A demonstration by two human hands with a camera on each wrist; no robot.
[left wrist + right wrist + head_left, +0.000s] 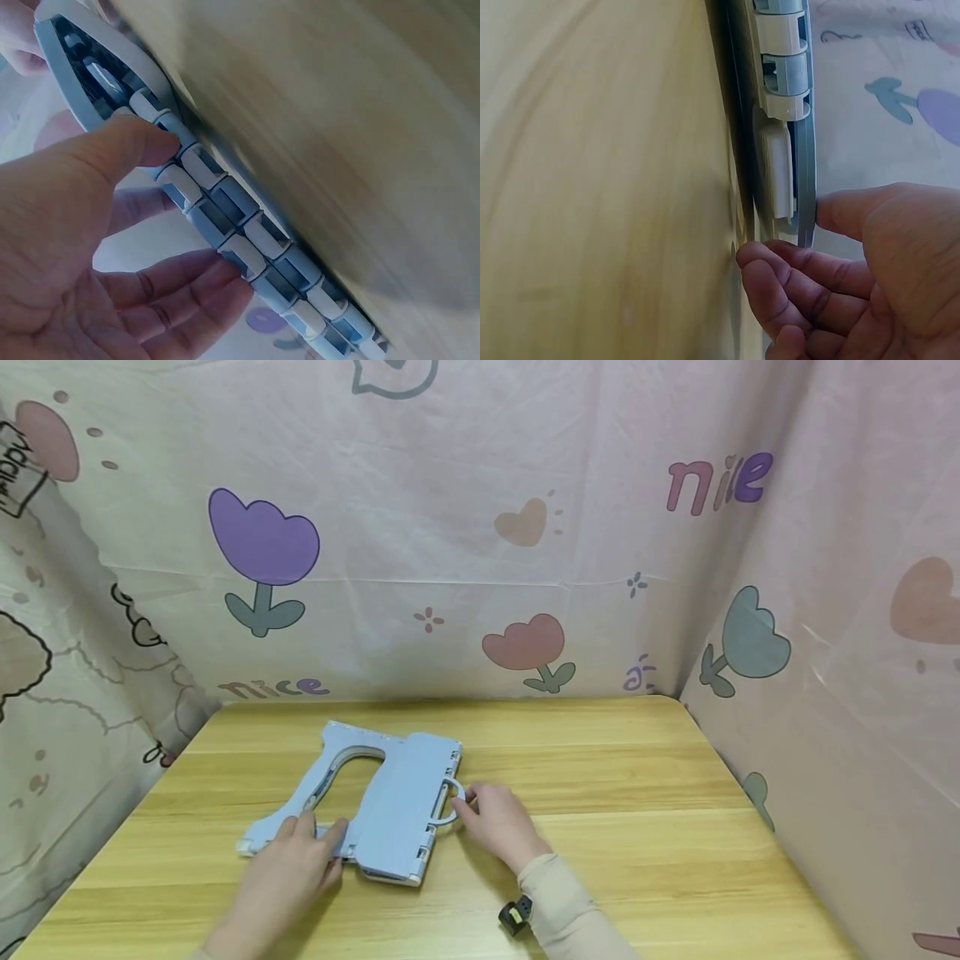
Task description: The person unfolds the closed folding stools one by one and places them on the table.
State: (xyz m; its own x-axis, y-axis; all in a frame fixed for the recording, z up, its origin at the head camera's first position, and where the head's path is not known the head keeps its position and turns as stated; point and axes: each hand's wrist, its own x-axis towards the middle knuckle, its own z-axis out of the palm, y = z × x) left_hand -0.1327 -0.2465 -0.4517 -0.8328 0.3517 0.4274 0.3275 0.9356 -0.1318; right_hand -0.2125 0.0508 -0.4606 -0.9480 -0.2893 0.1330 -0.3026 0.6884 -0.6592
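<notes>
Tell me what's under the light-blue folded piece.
The wooden tabletop is under the light-blue folded piece; bare wood shows through its curved opening. Its solid parts cover the rest, so I can't tell whether anything lies beneath them.

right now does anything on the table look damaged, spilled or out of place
Nothing stands out: the light-blue folding stool lies folded on the wood-grain table, slightly angled, with no visible crack or spill.

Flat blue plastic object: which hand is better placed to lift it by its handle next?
Probably the right hand: its thumb touches the curved blue handle; the left hand is farther off, at the near edge of the flat blue plastic object.
</notes>
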